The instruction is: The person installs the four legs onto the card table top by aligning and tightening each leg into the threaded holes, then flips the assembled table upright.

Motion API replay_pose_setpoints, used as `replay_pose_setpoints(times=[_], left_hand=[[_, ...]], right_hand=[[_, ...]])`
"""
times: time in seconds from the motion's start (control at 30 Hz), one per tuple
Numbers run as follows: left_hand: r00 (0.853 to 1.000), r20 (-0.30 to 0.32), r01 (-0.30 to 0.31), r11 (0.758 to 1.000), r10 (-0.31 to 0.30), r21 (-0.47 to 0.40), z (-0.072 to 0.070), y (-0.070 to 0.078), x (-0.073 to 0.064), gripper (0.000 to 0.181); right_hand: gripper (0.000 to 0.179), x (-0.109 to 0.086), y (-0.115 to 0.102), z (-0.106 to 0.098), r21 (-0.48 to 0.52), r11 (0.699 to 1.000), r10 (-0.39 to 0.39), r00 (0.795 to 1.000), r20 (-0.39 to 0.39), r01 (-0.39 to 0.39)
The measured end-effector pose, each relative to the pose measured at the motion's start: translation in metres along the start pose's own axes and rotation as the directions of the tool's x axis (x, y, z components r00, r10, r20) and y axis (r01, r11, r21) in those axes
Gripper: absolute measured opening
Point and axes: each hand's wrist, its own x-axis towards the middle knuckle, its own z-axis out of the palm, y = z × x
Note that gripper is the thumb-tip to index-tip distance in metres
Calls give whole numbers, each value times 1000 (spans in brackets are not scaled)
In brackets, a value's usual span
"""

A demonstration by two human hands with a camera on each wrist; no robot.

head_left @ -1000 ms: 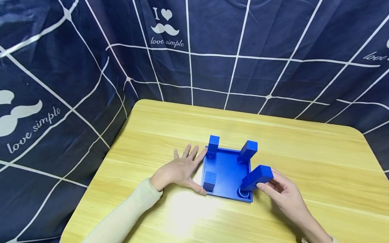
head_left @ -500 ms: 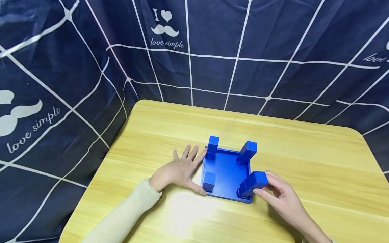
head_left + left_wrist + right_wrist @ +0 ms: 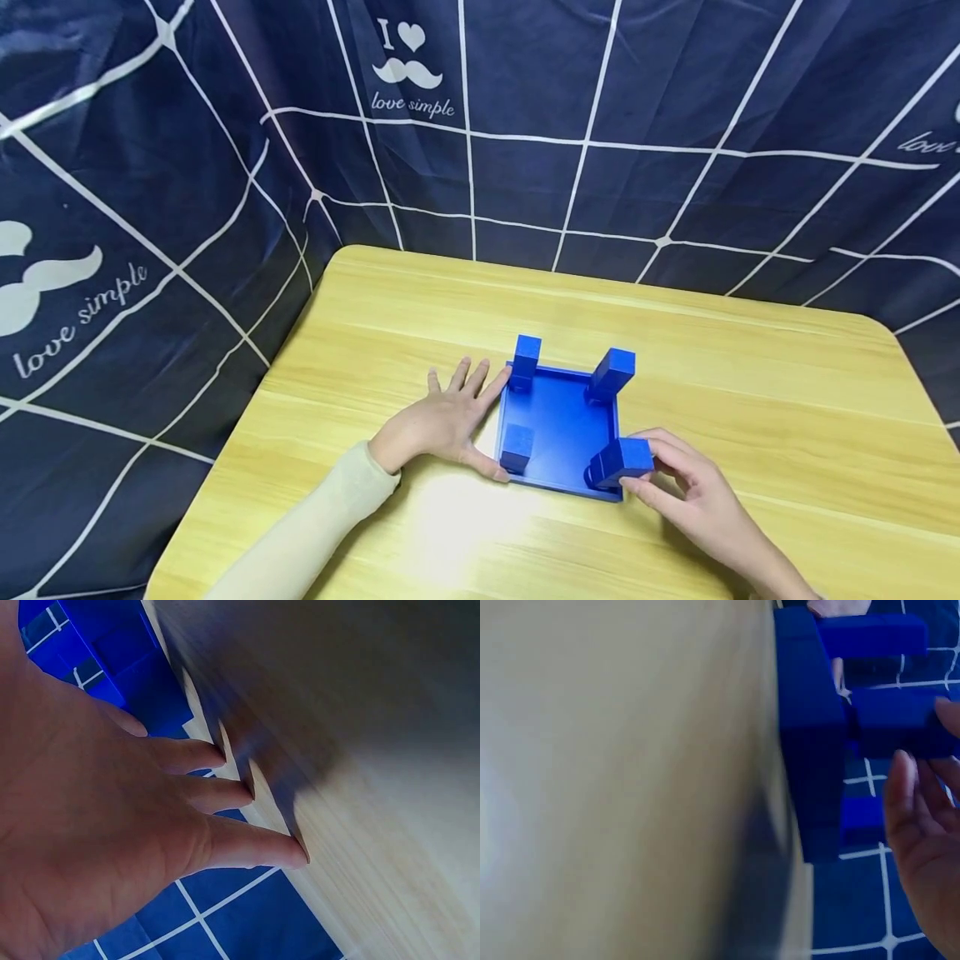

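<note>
A blue square panel (image 3: 562, 421) with a raised rim lies on the table, and block-shaped blue legs stand up at its corners. My right hand (image 3: 697, 487) pinches the near-right leg (image 3: 624, 460) between thumb and fingers. In the right wrist view, that leg (image 3: 896, 724) sticks out from the panel (image 3: 810, 742); its lower end is at the panel's corner, though its exact seating cannot be told. Fingers spread, my left hand (image 3: 446, 421) rests against the panel's left edge. The left wrist view shows its fingertips (image 3: 296, 853) touching the tabletop.
Other blue legs stand at the far left (image 3: 526, 358), far right (image 3: 613, 372) and near left (image 3: 517, 447) corners. Wooden tabletop (image 3: 390, 325) surrounds the panel. A dark blue cloth (image 3: 540, 192) with white lines hangs behind and at the left.
My right hand has brought the near-right leg down and slightly left, over the round socket that showed at the corner earlier. My left hand and the panel have stayed put.
</note>
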Motion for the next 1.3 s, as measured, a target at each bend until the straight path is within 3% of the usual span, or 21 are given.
replay_pose_setpoints(times=[0.13,0.3,0.5,0.67,0.93,1.1,1.3], left_hand=[[1000,-4,-7,1000,7,-6,-1,0,-1,150],[1000,-5,-9,1000,9,-2,0,-1,-1,149],[1000,-12,-19,1000,19,2,0,-3,-1,149],[1000,-11,-18,1000,18,3,0,-3,-1,149],[1000,-17,-19,1000,19,-3,0,-3,-3,150],[1000,-16,-19,1000,19,2,1,-3,-3,149],[1000,-12,-15,1000,15,0,2,-4,-3,149]], right_hand=[[39,2,-3,-7,-20,999,32,998,50,-31],[50,4,-7,-6,-38,999,-30,998,56,32],[72,5,-7,-2,-84,996,18,1000,-6,-19],[88,9,-6,1,-131,991,5,999,-50,-12],[60,13,-7,5,-190,982,-25,999,-31,19],[55,11,-7,8,-239,971,4,997,-83,-24],[50,9,-7,9,-223,974,5,994,-113,-30]])
